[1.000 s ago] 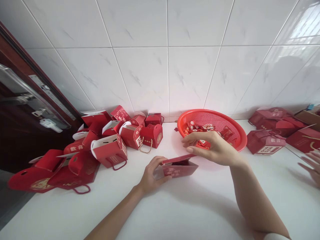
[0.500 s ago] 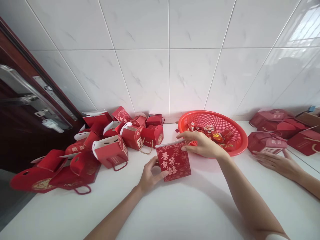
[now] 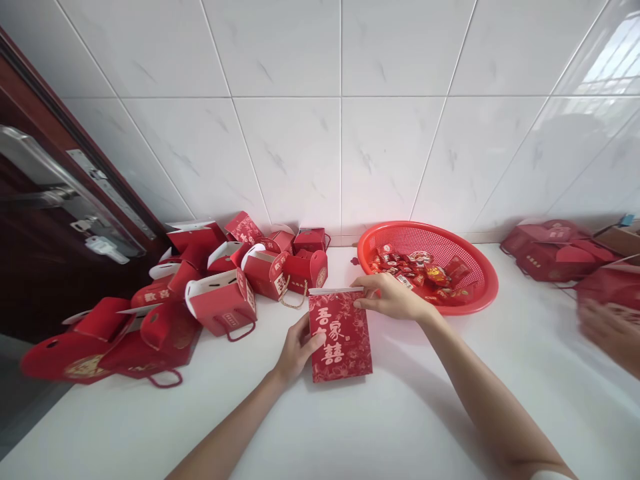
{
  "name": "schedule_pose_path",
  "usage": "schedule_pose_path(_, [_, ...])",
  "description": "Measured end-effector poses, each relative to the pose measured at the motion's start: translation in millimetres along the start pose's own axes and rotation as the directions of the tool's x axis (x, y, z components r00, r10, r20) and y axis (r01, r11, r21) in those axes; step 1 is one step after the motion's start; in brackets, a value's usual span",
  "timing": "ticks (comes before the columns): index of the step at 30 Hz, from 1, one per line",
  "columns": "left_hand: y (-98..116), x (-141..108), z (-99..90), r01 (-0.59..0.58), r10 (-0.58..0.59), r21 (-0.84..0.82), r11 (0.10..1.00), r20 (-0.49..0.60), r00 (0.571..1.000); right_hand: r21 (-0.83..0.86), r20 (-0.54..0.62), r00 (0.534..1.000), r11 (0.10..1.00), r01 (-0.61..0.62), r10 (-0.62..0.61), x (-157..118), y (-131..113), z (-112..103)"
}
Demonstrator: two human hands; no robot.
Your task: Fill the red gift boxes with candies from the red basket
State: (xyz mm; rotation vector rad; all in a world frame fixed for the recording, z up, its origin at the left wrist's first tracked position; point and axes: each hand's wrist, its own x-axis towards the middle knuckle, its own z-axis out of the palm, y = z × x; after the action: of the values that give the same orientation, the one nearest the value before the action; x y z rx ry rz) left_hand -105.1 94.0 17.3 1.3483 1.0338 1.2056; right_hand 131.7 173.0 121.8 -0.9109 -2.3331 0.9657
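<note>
Gripping the left edge of the red printed carton (image 3: 345, 347), the left hand (image 3: 295, 353) is pressing its thumb over the front. The right hand (image 3: 393, 297) is pinching the carton's top right corner between thumb and fingers. The carton is standing over the middle of the white surface (image 3: 280, 433), with bare room in front and to its right. Just behind the right hand, a red basket (image 3: 487, 267) is holding wrapped sweets (image 3: 413, 270); red boxes (image 3: 220, 307) are crowding the left.

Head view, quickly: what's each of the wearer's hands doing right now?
Left hand: closed on the side of the red box.
Right hand: pinching its top edge.
</note>
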Motion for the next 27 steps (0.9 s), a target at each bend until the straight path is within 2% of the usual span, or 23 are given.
schedule_pose_path(7, [-1.4, -0.6, -2.8, 0.073, -0.075, -0.142, 0.987, -0.013, 0.997, -0.037, 0.054, 0.996, 0.997, -0.063, 0.065, 2.3, 2.6, 7.9])
schedule_pose_path(16, [-4.0, 1.3, -7.5, 0.141, -0.151, -0.168, 0.976, -0.047, 0.987, -0.016, 0.095, 0.995, 0.999, 0.031, -0.03, 7.1, 10.3, 20.2])
schedule_pose_path(20, [-1.5, 3.1, -5.6, 0.149, -0.165, -0.189, 0.971, -0.069, 0.984, 0.068, 0.107, 0.994, 0.998, 0.004, -0.011, 9.8, 20.8, 25.8])
schedule_pose_path(25, [-1.1, 4.3, -3.9, 0.154, -0.174, -0.161, 0.975, -0.115, 0.978, 0.307, 0.106, 0.994, 0.951, -0.023, -0.01, 13.4, 30.9, 34.2])
schedule_pose_path(27, [-1.5, 4.5, -3.8, 0.152, -0.173, -0.162, 0.975, -0.128, 0.977, 0.348, 0.102, 0.995, 0.937, -0.036, 0.0, 14.6, 33.0, 36.6])
